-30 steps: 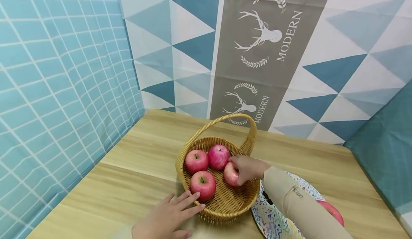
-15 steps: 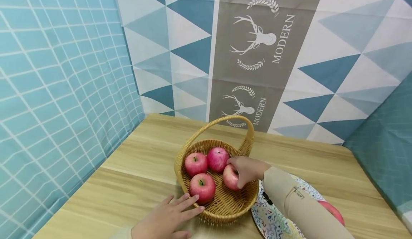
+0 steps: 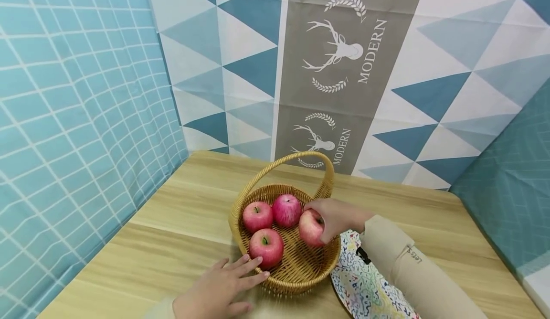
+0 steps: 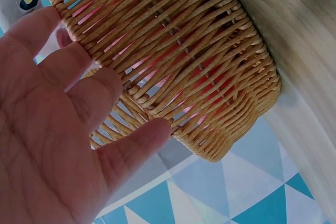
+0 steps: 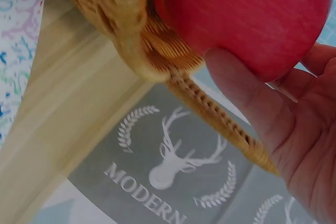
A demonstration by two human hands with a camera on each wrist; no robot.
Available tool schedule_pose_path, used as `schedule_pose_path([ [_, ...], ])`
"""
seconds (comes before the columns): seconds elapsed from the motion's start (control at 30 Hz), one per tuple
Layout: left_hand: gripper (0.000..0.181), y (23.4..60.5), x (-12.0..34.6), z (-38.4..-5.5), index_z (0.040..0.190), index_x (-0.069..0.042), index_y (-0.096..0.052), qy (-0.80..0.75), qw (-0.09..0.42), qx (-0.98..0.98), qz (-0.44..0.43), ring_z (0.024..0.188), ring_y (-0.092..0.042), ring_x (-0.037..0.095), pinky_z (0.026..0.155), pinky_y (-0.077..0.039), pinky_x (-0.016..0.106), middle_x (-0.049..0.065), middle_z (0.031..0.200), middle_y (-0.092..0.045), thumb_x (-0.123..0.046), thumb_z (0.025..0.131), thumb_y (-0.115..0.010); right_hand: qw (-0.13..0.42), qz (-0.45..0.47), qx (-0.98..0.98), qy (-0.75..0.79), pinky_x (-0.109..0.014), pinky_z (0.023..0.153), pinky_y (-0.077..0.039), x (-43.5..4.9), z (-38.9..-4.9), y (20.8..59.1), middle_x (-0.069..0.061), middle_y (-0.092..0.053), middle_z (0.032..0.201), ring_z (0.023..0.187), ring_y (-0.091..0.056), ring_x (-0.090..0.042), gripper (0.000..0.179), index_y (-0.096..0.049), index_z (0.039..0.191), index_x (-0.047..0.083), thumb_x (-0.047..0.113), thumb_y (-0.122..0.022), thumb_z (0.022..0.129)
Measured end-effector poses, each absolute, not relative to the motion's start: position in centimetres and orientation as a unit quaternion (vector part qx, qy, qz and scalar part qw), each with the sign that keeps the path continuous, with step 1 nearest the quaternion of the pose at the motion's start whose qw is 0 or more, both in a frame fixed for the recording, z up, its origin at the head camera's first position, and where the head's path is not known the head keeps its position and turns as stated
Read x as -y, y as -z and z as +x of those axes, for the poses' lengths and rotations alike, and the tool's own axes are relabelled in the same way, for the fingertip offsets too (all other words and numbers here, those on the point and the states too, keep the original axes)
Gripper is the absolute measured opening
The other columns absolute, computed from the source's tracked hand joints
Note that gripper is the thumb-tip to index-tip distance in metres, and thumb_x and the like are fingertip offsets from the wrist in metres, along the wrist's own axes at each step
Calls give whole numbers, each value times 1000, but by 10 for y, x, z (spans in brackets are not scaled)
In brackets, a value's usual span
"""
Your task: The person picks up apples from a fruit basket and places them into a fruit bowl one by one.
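Observation:
A wicker basket (image 3: 279, 288) with a tall handle stands on the table, holding several red apples. My right hand (image 3: 339, 217) grips one apple (image 3: 310, 228) at the basket's right side, thumb and fingers around it. The right wrist view shows this apple (image 5: 247, 14) at the rim, with the thumb against its skin. Three others lie in the basket: a back left apple (image 3: 258, 216), a darker pink apple (image 3: 287, 210) and a front apple (image 3: 266, 248). My left hand (image 3: 219, 288) lies with spread fingers against the basket's front left rim; its fingertips touch the wicker (image 4: 173, 51).
A white item with colourful scribbles (image 3: 365, 285) and a dark edge lies right of the basket, partly under my right sleeve (image 3: 412, 261). Behind the wooden table (image 3: 172, 214) hangs a patterned cloth (image 3: 326, 70); blue checked cloth (image 3: 86, 94) covers the left side.
My right hand has lifted the apple slightly and shifted right, away from the darker apple. The apple seen beyond my right sleeve is now hidden. My left hand stays at the rim.

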State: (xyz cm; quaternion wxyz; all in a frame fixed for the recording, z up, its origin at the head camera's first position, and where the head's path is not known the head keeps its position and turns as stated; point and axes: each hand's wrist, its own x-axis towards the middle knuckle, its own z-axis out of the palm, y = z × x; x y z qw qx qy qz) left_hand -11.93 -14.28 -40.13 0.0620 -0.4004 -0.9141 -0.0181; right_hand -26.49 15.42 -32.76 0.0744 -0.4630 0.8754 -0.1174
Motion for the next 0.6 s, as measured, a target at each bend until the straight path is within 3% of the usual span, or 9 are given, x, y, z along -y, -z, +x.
schedule_pose_path([
  [0.27, 56, 395, 142, -119, 141, -30, -50, 43, 9, 921, -386, 129, -47, 29, 88, -45, 58, 4, 147, -43, -48, 89, -61, 39, -448, -884, 125, -32, 77, -50, -181, -247, 303, 2, -59, 102, 90, -55, -15, 64, -57, 119, 2, 20, -76, 61],
  [0.6, 56, 397, 143, -118, 140, -27, -52, 39, 41, 916, -398, 126, -49, 30, 86, -46, 58, 6, 145, -46, -48, 89, -61, -4, -439, -895, 83, -28, 71, -50, -207, -231, 302, 3, -56, 103, 89, -52, -13, 68, -57, 120, 7, 25, -83, 59],
])
